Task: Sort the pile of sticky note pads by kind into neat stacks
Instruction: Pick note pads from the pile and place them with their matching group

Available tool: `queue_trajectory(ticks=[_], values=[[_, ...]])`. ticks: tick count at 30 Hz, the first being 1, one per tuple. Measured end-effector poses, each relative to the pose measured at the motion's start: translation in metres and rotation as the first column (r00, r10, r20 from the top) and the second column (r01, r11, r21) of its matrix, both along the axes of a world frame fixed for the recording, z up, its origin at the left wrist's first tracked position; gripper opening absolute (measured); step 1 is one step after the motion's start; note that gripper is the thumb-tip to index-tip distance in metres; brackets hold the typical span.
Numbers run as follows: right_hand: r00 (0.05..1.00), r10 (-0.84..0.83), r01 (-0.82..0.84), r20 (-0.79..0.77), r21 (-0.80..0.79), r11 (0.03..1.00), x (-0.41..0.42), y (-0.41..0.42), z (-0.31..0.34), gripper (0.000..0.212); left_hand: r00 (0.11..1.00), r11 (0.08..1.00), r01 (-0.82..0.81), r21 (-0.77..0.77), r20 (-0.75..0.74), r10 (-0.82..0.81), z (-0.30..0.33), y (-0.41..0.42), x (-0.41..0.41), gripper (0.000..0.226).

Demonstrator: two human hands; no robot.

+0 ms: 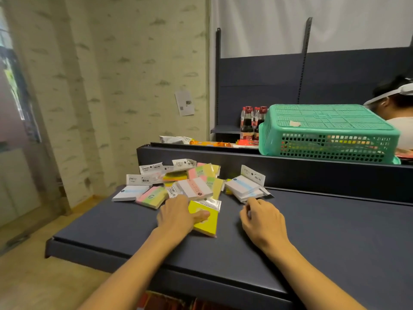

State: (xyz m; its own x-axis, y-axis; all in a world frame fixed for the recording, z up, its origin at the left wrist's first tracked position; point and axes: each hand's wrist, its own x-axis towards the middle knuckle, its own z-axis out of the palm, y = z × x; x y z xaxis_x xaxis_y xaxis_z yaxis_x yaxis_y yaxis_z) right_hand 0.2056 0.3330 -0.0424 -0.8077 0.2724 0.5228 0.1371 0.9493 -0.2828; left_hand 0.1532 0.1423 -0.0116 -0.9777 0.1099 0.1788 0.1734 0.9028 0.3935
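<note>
Dark table [312,231], unsorted pile [178,182] at far edge; left hand [176,214] grasping yellow pad [206,224], right hand [260,217] loosely curled, holding nothing; drag pad clear, start stack.

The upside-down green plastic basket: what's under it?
Through the holes of the green plastic basket, small colourful items show in red, yellow and orange. What they are cannot be told; the solid top hides the rest.

Shop, dark shelving [268,86], bottled drinks [247,121], green basket [330,130]
</note>
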Motion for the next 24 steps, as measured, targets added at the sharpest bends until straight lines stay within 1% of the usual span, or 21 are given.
queue_trajectory(ticks=[2, 3, 6, 7, 8, 10, 11, 14, 16, 19, 21, 24], values=[[1.000, -0.001, 0.001, 0.013, -0.001, 1.000, 0.001, -0.001, 0.001, 0.021, 0.999, 1.000, 0.012, 0.028, 0.032, -0.012, 0.004, 0.000, -0.004, 0.054], [1.000, -0.001, 0.001, 0.020, -0.001, 1.000, 0.001, -0.001, 0.002, 0.022, 0.998, 0.999, 0.012, 0.046, 0.067, -0.015, 0.006, 0.000, -0.005, 0.054], [1.000, -0.016, 0.016, 0.024, 0.009, 1.000, 0.001, -0.002, 0.002, 0.022, 0.978, 0.993, 0.031, 0.111, 0.201, -0.053, 0.012, -0.002, -0.008, 0.069], [1.000, -0.022, 0.021, 0.022, 0.009, 1.000, 0.001, -0.002, 0.002, 0.022, 0.966, 0.990, 0.051, 0.134, 0.246, -0.083, 0.015, -0.004, -0.007, 0.069], [0.999, -0.026, 0.026, 0.020, 0.007, 1.000, 0.001, -0.002, 0.002, 0.022, 0.947, 0.984, 0.075, 0.163, 0.297, -0.121, 0.018, -0.006, -0.006, 0.063], [0.999, -0.035, 0.035, 0.017, 0.004, 0.999, 0.001, -0.002, 0.002, 0.022, 0.890, 0.967, 0.130, 0.217, 0.405, -0.211, 0.021, -0.011, -0.004, 0.042], [0.999, -0.040, 0.040, 0.014, 0.004, 0.999, 0.001, -0.002, 0.001, 0.022, 0.859, 0.962, 0.156, 0.222, 0.450, -0.243, 0.023, -0.013, -0.004, 0.038], [0.999, -0.053, 0.053, 0.003, 0.003, 0.999, 0.003, -0.002, 0.002, 0.023, 0.790, 0.954, 0.247, 0.171, 0.535, -0.301, 0.030, -0.020, -0.004, 0.045], [0.998, -0.061, 0.061, -0.008, -0.001, 0.998, 0.004, -0.001, 0.002, 0.022, 0.755, 0.943, 0.297, 0.152, 0.567, -0.330, 0.035, -0.024, -0.005, 0.047], [0.998, -0.036, 0.035, -0.045, -0.016, 0.999, 0.005, 0.000, 0.002, 0.023, 0.717, 0.923, 0.339, 0.183, 0.585, -0.380, 0.041, -0.029, -0.005, 0.040], [0.998, -0.007, 0.005, -0.068, -0.030, 1.000, 0.003, 0.002, 0.002, 0.023, 0.722, 0.916, 0.354, 0.188, 0.567, -0.396, 0.045, -0.034, -0.006, 0.038], [0.999, 0.044, -0.045, -0.023, -0.066, 0.997, -0.002, 0.008, 0.004, 0.022, 0.772, 0.918, 0.358, 0.168, 0.500, -0.392, 0.049, -0.039, -0.009, 0.037]])
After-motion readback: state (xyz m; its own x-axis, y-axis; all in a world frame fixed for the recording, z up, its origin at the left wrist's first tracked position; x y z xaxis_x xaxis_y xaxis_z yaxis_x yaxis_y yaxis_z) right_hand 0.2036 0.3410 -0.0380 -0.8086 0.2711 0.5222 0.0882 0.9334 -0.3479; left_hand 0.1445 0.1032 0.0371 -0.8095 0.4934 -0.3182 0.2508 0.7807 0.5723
